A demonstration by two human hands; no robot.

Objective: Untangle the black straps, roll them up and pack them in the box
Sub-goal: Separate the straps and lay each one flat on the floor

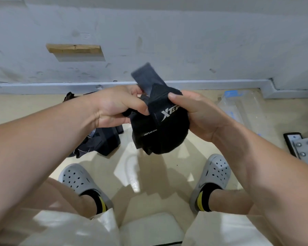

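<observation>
The strap (160, 132) is a thick black roll held in mid-air above the floor (149, 167), between the person's knees. White lettering shows on its outer wrap, partly covered. A loose, blurred tail of it sticks up and to the left from the top of the roll.

The left hand (114, 107) grips the left side of the roll, its fingers (132, 89) curled over the top by the base of the tail and its thumb pressed on the front. The right hand (199, 114) cups the right side, with its thumb laid across the top edge of the wrap; its other fingers are hidden behind the roll.

On the floor below the left hand lies a pile (100, 141) of more dark straps, and another black piece (69, 95) lies near the wall (167, 41).

A clear plastic box (238, 107) with blue marking sits on the floor to the right, close to the wall and well apart from the roll. Nearer the right edge is a metal plate (306, 148) with round bolt heads.

The person wears grey clogs (76, 180), black and yellow socks and pale shorts. A wooden block (75, 48) is set on the wall.
</observation>
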